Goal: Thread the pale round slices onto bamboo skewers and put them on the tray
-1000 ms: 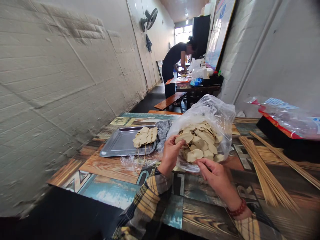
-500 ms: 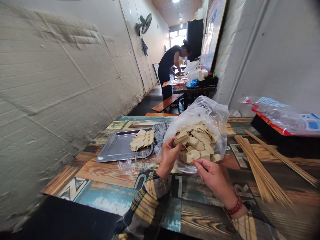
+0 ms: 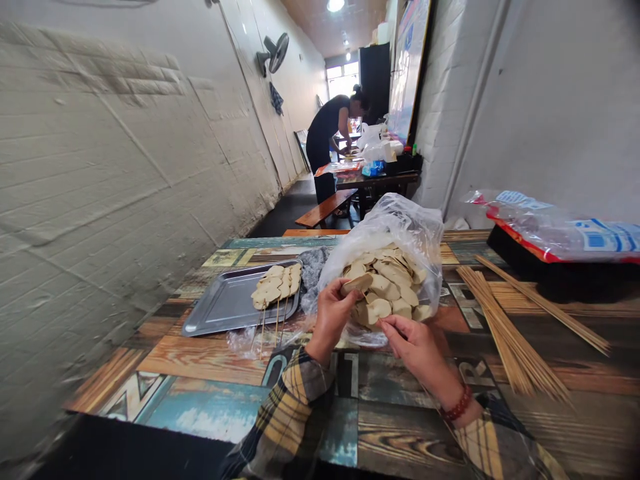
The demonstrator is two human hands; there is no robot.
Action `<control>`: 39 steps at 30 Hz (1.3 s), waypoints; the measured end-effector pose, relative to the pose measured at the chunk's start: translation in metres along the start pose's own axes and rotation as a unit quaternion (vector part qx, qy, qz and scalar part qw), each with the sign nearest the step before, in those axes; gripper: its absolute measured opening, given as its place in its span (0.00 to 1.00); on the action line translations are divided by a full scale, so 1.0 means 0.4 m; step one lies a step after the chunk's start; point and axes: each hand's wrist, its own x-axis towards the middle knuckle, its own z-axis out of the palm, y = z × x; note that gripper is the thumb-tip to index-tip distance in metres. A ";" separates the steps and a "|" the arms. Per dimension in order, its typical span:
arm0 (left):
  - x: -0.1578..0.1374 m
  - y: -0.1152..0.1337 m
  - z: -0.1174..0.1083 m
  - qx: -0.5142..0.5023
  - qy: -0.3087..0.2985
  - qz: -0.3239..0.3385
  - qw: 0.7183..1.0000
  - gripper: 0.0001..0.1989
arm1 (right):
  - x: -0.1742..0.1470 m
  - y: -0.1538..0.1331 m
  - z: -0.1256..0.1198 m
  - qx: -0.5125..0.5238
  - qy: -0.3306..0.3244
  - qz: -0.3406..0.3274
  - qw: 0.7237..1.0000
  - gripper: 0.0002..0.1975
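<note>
My left hand [image 3: 331, 319] pinches a thin tan slice [image 3: 358, 285] between thumb and fingers, over the front left of the pile. Just to its right, the fingertips of my right hand [image 3: 417, 350] are closed on a thin bamboo skewer [image 3: 381, 321], mostly hidden, beside another slice [image 3: 379, 309] at the pile's front. Both hands are above an open clear plastic bag [image 3: 407, 223] heaped with loose slices [image 3: 393, 270]. On the metal tray [image 3: 215, 307] to the left lie several skewered rows of slices [image 3: 277, 283], their stick ends hanging over the near rim.
Bundled bamboo skewers [image 3: 510, 333] lie on the patchwork table [image 3: 220, 400] at right. Behind them is a black tray [image 3: 525, 263] with red-edged plastic packaging [image 3: 575, 233]. A person [image 3: 327, 130] bends over a farther table [image 3: 395, 179] beside a wooden bench [image 3: 325, 208].
The view has shifted slightly, so the scene sits a little farther left. The slice in my left hand has tilted, and the skewer tip seen between my hands is now harder to make out.
</note>
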 end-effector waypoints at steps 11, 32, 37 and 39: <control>-0.004 -0.011 -0.001 -0.113 -0.035 -0.059 0.991 0.15 | -0.002 0.004 0.000 -0.006 0.006 -0.019 1.000 0.19; -0.009 0.004 -0.009 -0.225 -0.004 -0.168 0.960 0.12 | -0.012 -0.014 -0.011 -0.155 0.050 -0.109 0.981 0.22; -0.010 0.011 -0.008 -0.233 0.004 -0.179 0.956 0.12 | -0.010 -0.016 -0.015 -0.160 0.043 -0.109 0.980 0.21; -0.010 0.011 -0.008 -0.235 0.005 -0.183 0.955 0.13 | -0.010 -0.012 -0.015 -0.155 0.046 -0.109 0.981 0.21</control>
